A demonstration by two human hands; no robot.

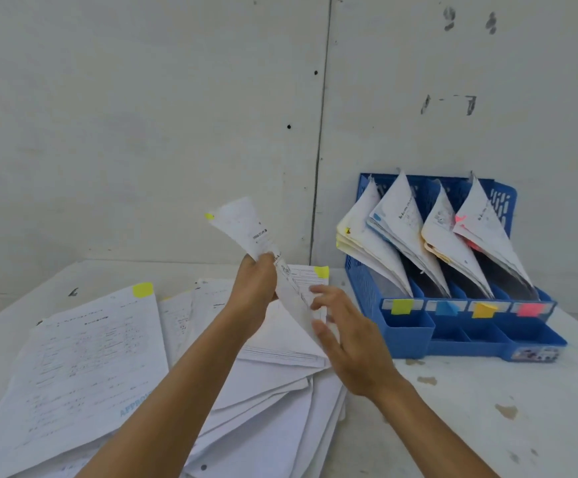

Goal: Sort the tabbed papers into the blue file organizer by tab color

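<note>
Yellow marks the small tab (209,216) at the top corner of the held sheet (242,225), which is up in the air above the pile, left of the blue file organizer (408,336) and apart from it. The left grip (255,284) is clenched round the sheet's middle, bending the thin printed paper into a loose curl, while the right grip (346,336) is released, fingers spread at the sheet's lower edge; whether they touch it I cannot tell. I judge two risks: the yellow-green label (401,306) on the leftmost slot and the orange-yellow label (484,310) two slots along are close in hue, so the sheet could land wrongly; and limp paper may buckle against the fanned, leaning sheets standing in that slot, or catch on the rigid plastic lattice wall. Loose papers (84,357) lie smooth and overlapped on the scuffed white bench (487,426), easily slid by a forearm
</note>
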